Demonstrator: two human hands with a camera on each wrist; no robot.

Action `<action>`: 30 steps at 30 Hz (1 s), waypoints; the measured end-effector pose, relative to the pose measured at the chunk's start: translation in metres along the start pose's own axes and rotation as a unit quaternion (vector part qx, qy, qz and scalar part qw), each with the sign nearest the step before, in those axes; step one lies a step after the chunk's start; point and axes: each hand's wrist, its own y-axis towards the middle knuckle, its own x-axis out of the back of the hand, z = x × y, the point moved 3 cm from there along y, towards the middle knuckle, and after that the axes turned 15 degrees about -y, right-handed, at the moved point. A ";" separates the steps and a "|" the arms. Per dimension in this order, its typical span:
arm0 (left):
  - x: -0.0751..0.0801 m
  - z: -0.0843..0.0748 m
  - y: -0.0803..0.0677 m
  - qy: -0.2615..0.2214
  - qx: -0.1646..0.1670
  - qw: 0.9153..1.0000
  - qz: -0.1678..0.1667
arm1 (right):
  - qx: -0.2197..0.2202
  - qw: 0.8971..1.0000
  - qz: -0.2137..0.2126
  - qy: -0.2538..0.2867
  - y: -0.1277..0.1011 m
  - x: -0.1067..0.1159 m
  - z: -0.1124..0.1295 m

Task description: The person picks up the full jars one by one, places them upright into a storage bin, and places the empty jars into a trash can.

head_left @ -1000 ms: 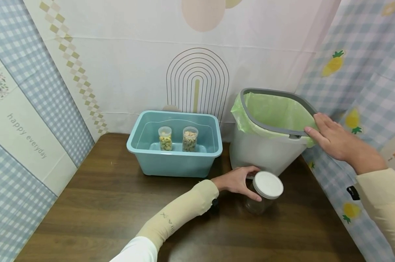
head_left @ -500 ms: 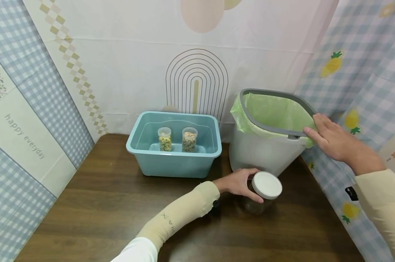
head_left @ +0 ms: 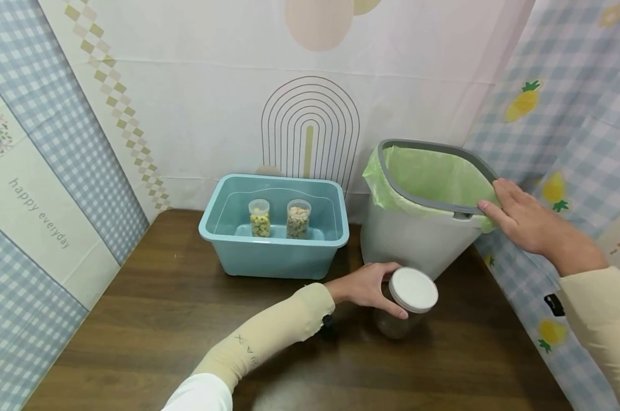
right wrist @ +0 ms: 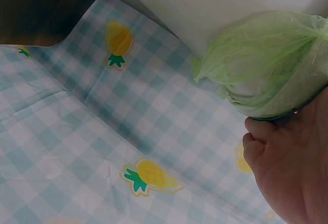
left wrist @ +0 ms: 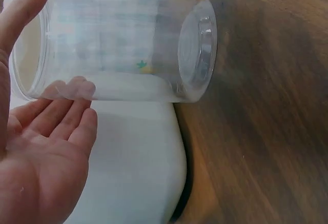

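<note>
The left hand [head_left: 366, 284] has its grip around a clear plastic jar [head_left: 398, 319], thumb on one side and fingers curled on the other, just under the flat white lid [head_left: 413, 289]. The jar is round, smooth and empty, and in the left wrist view it hangs tilted just above the dark wooden counter [head_left: 161, 319]. Compared with a moment ago, the jar and the hand have moved a little to the left and the jar leans more. The right hand [head_left: 520, 220] stays where it was, its grip half closed over the grey rim of the white bin [head_left: 418, 240], pressing the thin, wrinkled green bag [head_left: 433, 177]. Behind the jar, a glossy teal tub [head_left: 274, 251] holds two small snack jars [head_left: 279, 218].
</note>
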 end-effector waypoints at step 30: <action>0.073 -0.077 -0.057 -0.037 0.000 0.999 -0.031 | 0.002 1.000 -0.002 -0.004 0.002 0.001 0.002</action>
